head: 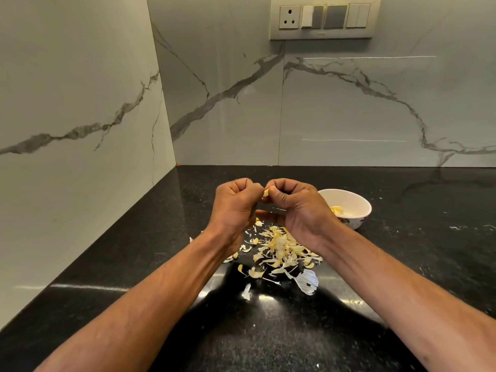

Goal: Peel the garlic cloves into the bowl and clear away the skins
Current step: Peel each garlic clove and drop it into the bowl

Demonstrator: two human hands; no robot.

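My left hand (234, 205) and my right hand (292, 205) meet above the black counter, fingers curled, and pinch a small pale garlic clove (266, 193) between them. Most of the clove is hidden by the fingertips. Beneath the hands lies a heap of yellowish garlic skins (279, 247), with a larger white papery skin (307, 281) at its near right. A white bowl (357, 200) stands just right of my right hand and holds a few peeled cloves (336, 209).
The black speckled counter (402, 264) runs into a corner, with marble wall panels at the left and back. A socket and switch plate (324, 17) is mounted high on the back wall. Stray skin bits (246, 291) lie nearer to me.
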